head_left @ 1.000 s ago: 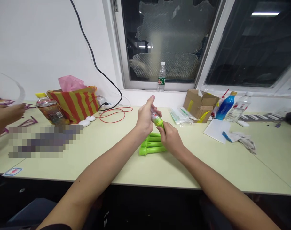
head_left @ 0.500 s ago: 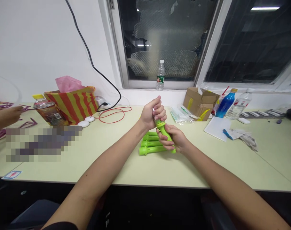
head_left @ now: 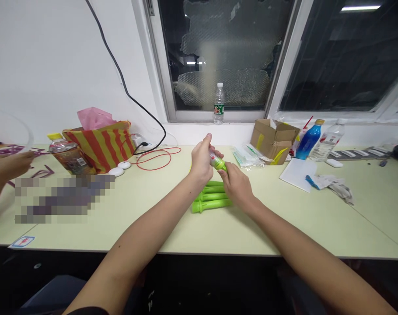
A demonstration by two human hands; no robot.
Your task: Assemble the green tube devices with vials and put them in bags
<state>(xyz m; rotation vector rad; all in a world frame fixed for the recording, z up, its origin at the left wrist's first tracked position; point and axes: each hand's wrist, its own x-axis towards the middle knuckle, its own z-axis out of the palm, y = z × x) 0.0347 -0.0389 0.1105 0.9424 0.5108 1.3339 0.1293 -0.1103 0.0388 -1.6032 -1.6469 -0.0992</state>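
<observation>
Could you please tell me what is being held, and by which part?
A clear-and-green tube: left grip on its clear part, right grip on its green part.

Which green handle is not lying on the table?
The green handle held up between the left hand and right hand; the other handles lie on the table.

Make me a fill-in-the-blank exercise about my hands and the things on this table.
The left hand and right hand grip a held piece whose clear part is in the ____ hand.
The loose tubes on the table are ____.
In the picture, the blue bottle stands to the ____ of the cardboard box.

Missing words: left; green; right.
</observation>
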